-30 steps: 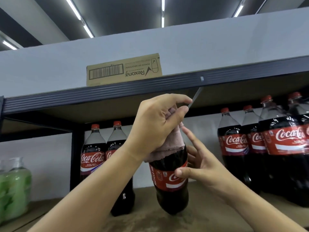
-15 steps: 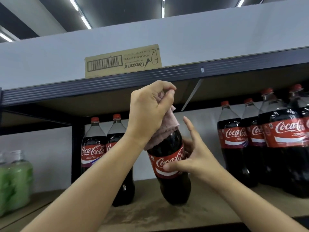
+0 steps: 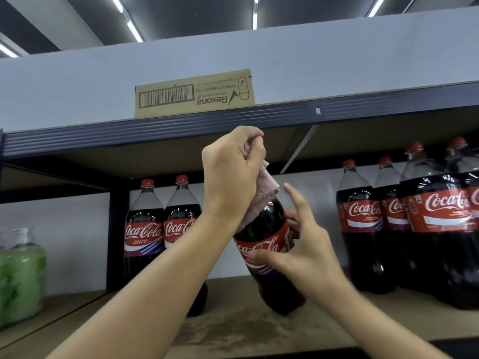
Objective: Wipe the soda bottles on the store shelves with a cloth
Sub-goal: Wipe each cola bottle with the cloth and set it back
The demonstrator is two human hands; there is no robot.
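Pink cloth (image 3: pixel 261 193), pinched by left hand (image 3: pixel 230 174), is being rubbed over tilted dark plastic cola bottle (image 3: pixel 269 255); right hand (image 3: pixel 298 252), fingers spread, is being braced against label; body likely next.

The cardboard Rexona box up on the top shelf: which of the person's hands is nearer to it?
Left. The left hand grips the cloth at the tilted bottle's neck, just below the box. The right hand is lower, at the bottle's label.
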